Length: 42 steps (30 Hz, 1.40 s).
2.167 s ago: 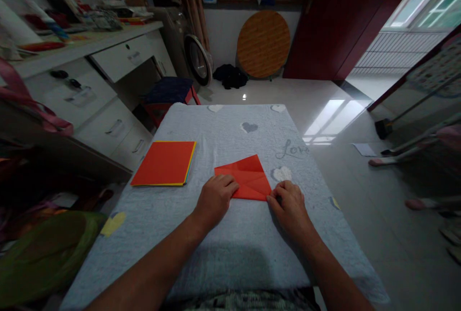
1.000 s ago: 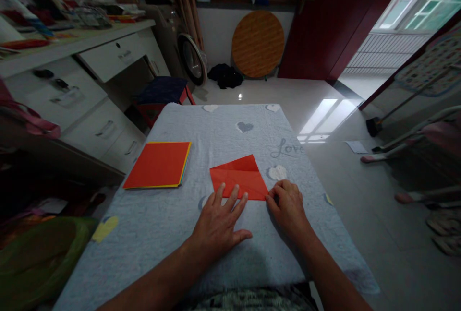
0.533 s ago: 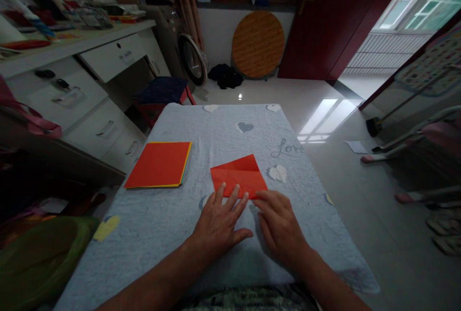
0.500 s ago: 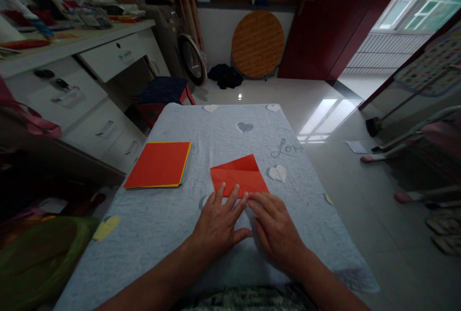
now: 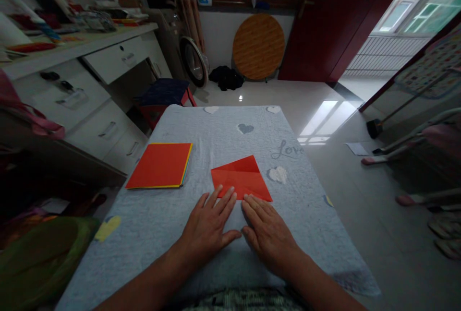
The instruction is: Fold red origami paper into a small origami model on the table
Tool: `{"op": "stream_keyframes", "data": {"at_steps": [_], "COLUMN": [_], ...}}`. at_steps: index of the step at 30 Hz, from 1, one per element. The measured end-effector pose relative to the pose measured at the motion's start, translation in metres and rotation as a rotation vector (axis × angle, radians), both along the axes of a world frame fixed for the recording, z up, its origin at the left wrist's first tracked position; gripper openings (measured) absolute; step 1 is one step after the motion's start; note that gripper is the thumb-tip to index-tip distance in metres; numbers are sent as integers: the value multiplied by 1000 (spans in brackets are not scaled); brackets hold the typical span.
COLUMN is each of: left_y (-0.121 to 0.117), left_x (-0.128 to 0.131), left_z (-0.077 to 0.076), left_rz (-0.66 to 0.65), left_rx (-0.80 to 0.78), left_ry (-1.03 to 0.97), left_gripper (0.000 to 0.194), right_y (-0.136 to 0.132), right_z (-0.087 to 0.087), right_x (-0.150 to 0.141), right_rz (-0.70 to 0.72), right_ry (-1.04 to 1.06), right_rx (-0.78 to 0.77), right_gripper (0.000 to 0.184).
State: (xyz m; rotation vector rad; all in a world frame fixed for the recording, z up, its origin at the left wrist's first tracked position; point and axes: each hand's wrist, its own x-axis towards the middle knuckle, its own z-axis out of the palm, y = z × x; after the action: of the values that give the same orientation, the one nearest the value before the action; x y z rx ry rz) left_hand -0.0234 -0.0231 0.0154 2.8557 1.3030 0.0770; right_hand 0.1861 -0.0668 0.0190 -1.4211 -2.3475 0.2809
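Note:
A folded sheet of red paper (image 5: pixel 242 176) lies on the cloth-covered table (image 5: pixel 223 133) in front of me, with a crease line across its upper part. My left hand (image 5: pixel 212 220) rests flat with its fingers spread, the fingertips on the paper's near left edge. Beside it my right hand (image 5: pixel 266 224) lies with fingers stretched out, its fingertips on the near edge toward the right. Neither hand grips the paper. To the left is a stack of coloured paper (image 5: pixel 160 165), red on top, with yellow and blue edges showing beneath.
A white desk with drawers (image 5: pixel 104 124) stands on the left, with a dark-topped stool (image 5: pixel 165 92) near it. A green bag or basket (image 5: pixel 46 258) sits at the lower left. Beyond the table are a washing machine (image 5: pixel 190 59) and a round wooden board (image 5: pixel 258 47).
My left hand has slid left along the paper's near edge. My right hand's fingers have straightened and shifted slightly left, leaving the paper's right corner uncovered.

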Motion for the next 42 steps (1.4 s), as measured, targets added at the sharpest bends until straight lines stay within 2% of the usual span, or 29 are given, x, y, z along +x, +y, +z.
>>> {"op": "stream_keyframes", "data": {"at_steps": [4, 7, 14, 19, 27, 32, 36, 40, 42], "left_y": [-4, -7, -7, -8, -8, -8, -9, -11, -12], "left_x": [-20, -29, -29, -27, -29, -32, -37, -38, -38], "left_z": [1, 1, -4, -1, -5, -7, -12, -12, -10], "left_rz": [40, 62, 37, 46, 55, 26, 3, 36, 74], "left_rx": [31, 54, 124, 136, 111, 167, 208, 204, 167], "left_ry": [20, 18, -35, 7, -11, -62, -165, -262, -283], "left_gripper": [68, 65, 63, 62, 63, 61, 52, 51, 57], "right_y": [6, 13, 21, 11, -16, -21, -4, 22, 32], "right_z": [6, 13, 10, 14, 11, 12, 20, 25, 24], "right_x": [-7, -17, -35, -10, 50, 70, 61, 34, 23], "right_rz": [-36, -71, -150, -155, -285, -306, -315, -290, -298], "right_ry": [-29, -76, -186, -181, -222, -219, -112, 25, 26], "right_rx": [-22, -69, -53, -61, 1, 26, -21, -55, -71], "right_gripper": [43, 51, 63, 56, 42, 35, 12, 20, 15]}}
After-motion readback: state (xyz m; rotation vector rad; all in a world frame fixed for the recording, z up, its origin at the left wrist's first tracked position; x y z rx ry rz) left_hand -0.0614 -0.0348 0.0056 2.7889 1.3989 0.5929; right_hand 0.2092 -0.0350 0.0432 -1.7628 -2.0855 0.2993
